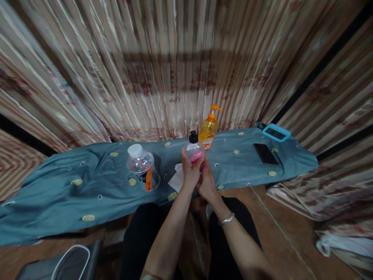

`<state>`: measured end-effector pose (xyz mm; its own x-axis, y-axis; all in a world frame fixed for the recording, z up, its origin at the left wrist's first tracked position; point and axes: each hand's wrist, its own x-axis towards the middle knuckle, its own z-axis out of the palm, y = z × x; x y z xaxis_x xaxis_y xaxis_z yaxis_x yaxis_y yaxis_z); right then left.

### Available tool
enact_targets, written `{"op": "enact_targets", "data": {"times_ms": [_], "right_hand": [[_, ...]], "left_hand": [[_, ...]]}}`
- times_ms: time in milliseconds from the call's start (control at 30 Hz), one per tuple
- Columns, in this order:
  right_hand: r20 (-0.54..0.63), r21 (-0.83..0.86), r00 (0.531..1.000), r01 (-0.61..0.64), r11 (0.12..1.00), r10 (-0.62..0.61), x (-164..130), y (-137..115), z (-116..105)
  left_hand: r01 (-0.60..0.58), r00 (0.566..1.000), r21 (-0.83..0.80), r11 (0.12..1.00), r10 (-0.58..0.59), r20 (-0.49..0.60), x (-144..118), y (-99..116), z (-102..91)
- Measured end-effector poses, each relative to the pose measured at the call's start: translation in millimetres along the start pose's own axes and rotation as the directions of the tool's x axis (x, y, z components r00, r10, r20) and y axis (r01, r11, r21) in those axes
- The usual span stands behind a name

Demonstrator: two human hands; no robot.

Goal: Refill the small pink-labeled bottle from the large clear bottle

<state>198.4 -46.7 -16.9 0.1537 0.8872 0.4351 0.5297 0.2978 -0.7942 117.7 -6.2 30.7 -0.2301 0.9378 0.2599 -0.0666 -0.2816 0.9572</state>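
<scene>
A small clear bottle [194, 149] with a black cap and a pink label stands upright at the front of the blue-grey cloth [87, 186]. My left hand [189, 171] wraps around its left side. From the right, my right hand [207, 181] closes on the lower part of the same bottle; a silver bangle sits on that wrist. Just behind the bottle stands an orange pump bottle [208, 130]. A white paper [177, 179] lies on the cloth beside my left hand.
A large clear plastic bottle [142, 167] with a white cap stands left of my hands. A black phone [265, 154] and a blue-framed device [276, 132] lie at the right end. Striped curtains hang behind. A dark bag [67, 264] sits at the lower left.
</scene>
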Motion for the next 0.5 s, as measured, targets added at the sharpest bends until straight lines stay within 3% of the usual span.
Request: {"op": "enact_targets", "data": {"times_ms": [100, 233, 500], "right_hand": [[0.009, -0.011, 0.996, -0.088, 0.996, 0.088, 19.8, 23.2, -2.6], [0.066, -0.006, 0.985, -0.157, 0.988, 0.157, 44.2, 46.5, -11.1], [0.219, -0.053, 0.966, -0.128, 0.99, 0.136, 71.3, 78.0, -37.0]], "left_hand": [[0.021, 1.0, 0.058, 0.998, -0.021, 0.0, -2.7, -19.5, 18.7], [0.037, 0.998, 0.15, 0.988, -0.045, 0.048, 2.3, -36.7, 26.3], [-0.111, 0.967, 0.183, 0.977, 0.064, 0.245, -15.4, -55.2, 29.9]]}}
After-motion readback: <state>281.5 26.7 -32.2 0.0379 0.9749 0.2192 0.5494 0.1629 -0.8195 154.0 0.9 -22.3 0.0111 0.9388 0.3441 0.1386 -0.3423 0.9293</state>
